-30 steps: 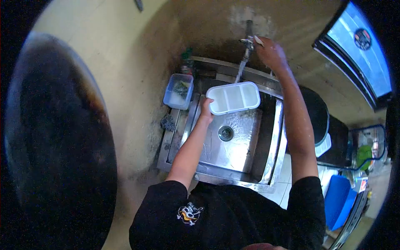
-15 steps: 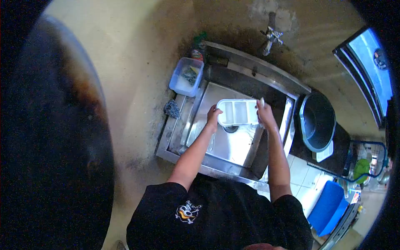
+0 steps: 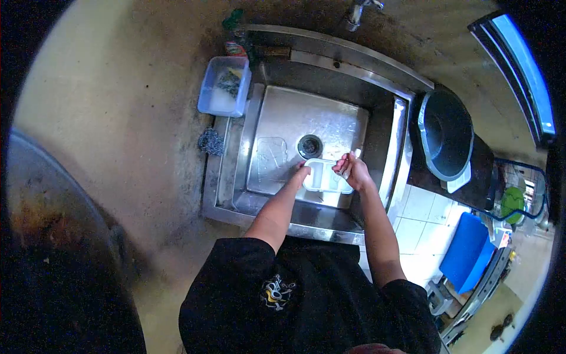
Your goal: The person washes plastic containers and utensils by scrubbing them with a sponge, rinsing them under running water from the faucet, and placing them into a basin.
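A white divided food container (image 3: 321, 184) is held low over the near part of the steel sink (image 3: 342, 100). My left hand (image 3: 302, 171) is closed on its left end. Over its right end is my right hand (image 3: 355, 172), fingers closed around a small, slim, pale thing whose kind I cannot make out. A clear, rectangular plastic piece like a lid (image 3: 271, 154) lies on the sink floor to the left. Just beyond the container shows the round drain (image 3: 309, 146).
On the left ledge stand a translucent tub (image 3: 223, 88) with a scouring pad and a steel wool scrubber (image 3: 210, 142). A tap (image 3: 356, 15) is on the wall. To the right are a dark basin (image 3: 446, 135) and a blue bin (image 3: 469, 251).
Both hands and the container have come down and nearer my body, uncovering the drain. My right hand has shifted from the container's right edge to over its inside. The view has tilted.
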The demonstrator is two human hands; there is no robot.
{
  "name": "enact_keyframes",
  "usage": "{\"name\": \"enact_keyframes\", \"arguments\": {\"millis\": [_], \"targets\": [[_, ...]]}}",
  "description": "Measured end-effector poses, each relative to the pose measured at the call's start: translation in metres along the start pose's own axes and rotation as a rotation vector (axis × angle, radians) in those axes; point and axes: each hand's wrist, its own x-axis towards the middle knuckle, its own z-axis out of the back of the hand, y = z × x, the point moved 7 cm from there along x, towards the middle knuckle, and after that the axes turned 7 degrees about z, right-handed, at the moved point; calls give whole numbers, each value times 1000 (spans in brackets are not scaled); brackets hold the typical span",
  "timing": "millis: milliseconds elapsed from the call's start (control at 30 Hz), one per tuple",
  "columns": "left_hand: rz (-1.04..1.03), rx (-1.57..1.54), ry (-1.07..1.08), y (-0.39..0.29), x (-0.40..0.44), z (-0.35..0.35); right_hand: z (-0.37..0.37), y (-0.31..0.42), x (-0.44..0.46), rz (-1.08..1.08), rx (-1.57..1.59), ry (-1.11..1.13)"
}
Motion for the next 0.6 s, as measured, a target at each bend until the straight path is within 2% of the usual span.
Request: {"name": "enact_keyframes", "arguments": {"millis": [33, 67, 133, 167, 233, 267, 333, 367, 433, 467, 533, 600], "targets": [[-33, 124, -30, 6, 8, 2, 2, -2, 3, 9, 53, 34], [-52, 87, -90, -2, -16, 1, -1, 0, 1, 29, 72, 23], [-73, 395, -50, 34, 42, 12, -22, 8, -3, 51, 56, 40], [-177, 650, -293, 7, 8, 12, -32, 13, -7, 48, 54, 49], [-282, 802, -772, -65, -97, 3, -52, 18, -11, 36, 21, 129], [-595, 667, -838, -82, -104, 0, -55, 19, -9, 28, 5, 187], [-639, 269, -384, -121, -141, -17, -61, 22, -4, 110, -129, 176], [-509, 15, -90, -133, -161, -33, -69, 25, -7, 135, -158, 177], [-318, 0, 133, -153, -201, -49, -78, 20, -2, 182, -73, 187], [-233, -32, 240, -153, -208, -52, -93, 23, -8, 153, 85, 203], [-214, 52, 382, -159, -229, -55, -117, 28, -15, 186, 75, 192], [-219, -5, 398, -157, -242, -52, -136, 28, -20, 236, -126, 246]]}}
